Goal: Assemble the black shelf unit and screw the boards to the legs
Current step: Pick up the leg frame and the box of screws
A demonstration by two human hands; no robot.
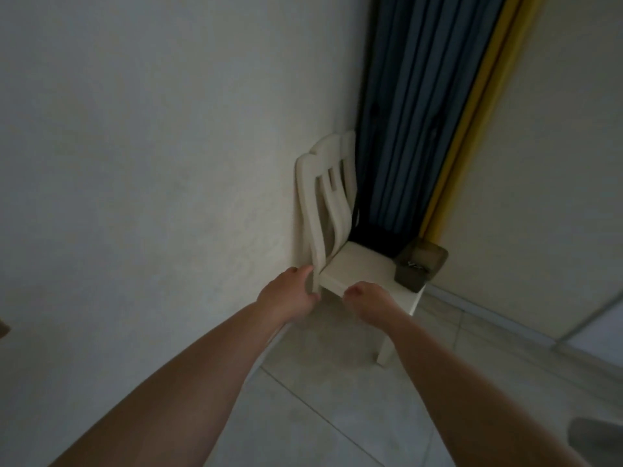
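A cream plastic chair (354,264) stands in the corner against the left wall. My left hand (286,294) grips the chair's near back post where it meets the seat. My right hand (367,303) grips the seat's front edge, fingers curled under it. A small dark translucent box (421,262) sits on the far right corner of the seat, with small metal pieces inside. No black shelf boards or legs are in view.
A dark blue curtain (414,112) hangs behind the chair, with a yellow strip (478,106) beside it. A pale wall fills the left. Light floor tiles (337,399) lie below. A grey object (596,436) shows at the bottom right edge.
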